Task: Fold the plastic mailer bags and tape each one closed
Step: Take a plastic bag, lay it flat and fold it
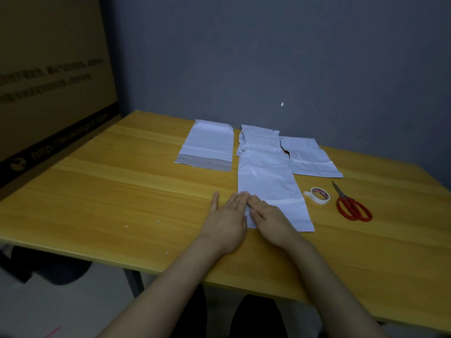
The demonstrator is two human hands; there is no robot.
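My left hand (225, 222) — flat, fingers spread, on the table (122, 191) | my right hand (269, 217) — flat, pressing the nearest mailer bag (271, 181), nothing grasped | tape roll (320, 195), scissors (352, 206) just beside.

Carton (48, 76) print blurred — mailer (271, 189) near-left corner hidden under hands.
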